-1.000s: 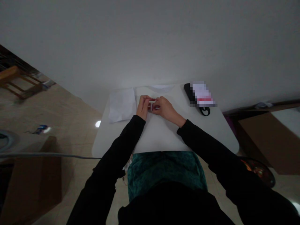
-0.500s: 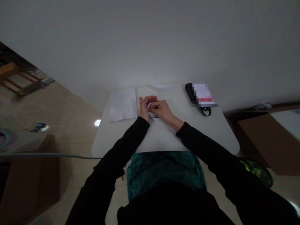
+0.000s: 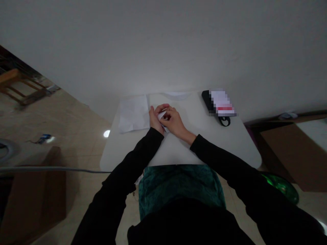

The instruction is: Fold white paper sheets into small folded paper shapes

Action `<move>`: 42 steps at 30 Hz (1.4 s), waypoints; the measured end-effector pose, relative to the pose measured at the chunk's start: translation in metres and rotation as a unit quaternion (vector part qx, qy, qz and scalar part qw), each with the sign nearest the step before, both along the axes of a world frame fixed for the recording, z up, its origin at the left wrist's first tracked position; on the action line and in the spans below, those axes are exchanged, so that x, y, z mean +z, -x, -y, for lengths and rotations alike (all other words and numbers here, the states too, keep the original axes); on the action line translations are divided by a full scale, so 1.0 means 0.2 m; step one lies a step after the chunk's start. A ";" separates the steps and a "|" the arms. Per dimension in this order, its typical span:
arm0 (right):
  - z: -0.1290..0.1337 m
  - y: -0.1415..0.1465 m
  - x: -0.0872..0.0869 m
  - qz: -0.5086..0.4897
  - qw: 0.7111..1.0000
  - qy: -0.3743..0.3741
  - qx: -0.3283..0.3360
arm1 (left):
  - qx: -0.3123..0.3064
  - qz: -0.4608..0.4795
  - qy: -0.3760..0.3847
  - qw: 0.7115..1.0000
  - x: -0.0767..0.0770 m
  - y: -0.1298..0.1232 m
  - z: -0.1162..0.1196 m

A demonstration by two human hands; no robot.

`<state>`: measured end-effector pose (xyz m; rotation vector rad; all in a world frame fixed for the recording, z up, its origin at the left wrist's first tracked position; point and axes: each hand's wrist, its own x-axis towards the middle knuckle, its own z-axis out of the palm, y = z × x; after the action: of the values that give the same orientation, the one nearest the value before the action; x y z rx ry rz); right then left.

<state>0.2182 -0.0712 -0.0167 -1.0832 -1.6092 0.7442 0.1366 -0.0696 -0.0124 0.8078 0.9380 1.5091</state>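
Note:
Over the middle of the white table (image 3: 178, 153), my left hand (image 3: 155, 119) curls around a small folded piece of white paper (image 3: 160, 115). My right hand (image 3: 175, 121) pinches the same paper from the right, thumb and fingertips close to the left palm. Much of the paper is hidden by the fingers, so its full shape cannot be made out. Just left of my left hand lies a flat sheet of white paper (image 3: 134, 113). Behind my hands, a curved white paper strip (image 3: 177, 96) rests at the table's far edge.
A black case with a strap (image 3: 224, 120) and a blurred-out item on it (image 3: 222, 100) are at the table's back right. The wall (image 3: 163, 47) rises behind. Cardboard boxes (image 3: 38, 200) flank the table, and a grey cable (image 3: 56, 168) runs in from the left.
Both hands have shifted slightly left. My right fingers have turned on the folded paper, and a pointed white part of it now shows more between the hands.

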 end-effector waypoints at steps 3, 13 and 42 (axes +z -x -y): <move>0.02 0.01 0.01 -0.077 0.993 0.092 0.003 | -0.009 -0.023 -0.014 1.000 -0.01 -0.01 0.00; 0.05 -0.05 0.07 -0.142 0.966 0.208 0.054 | -0.022 -0.203 -0.132 0.970 -0.07 0.02 0.00; -0.09 -0.11 -0.03 -0.140 0.966 0.109 -0.186 | -0.049 -0.289 -0.130 0.947 -0.16 0.00 -0.03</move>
<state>0.2401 -0.0542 -0.0231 -1.3266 -1.0620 0.7895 0.1364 -0.0637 -0.0444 1.5208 1.1089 1.3425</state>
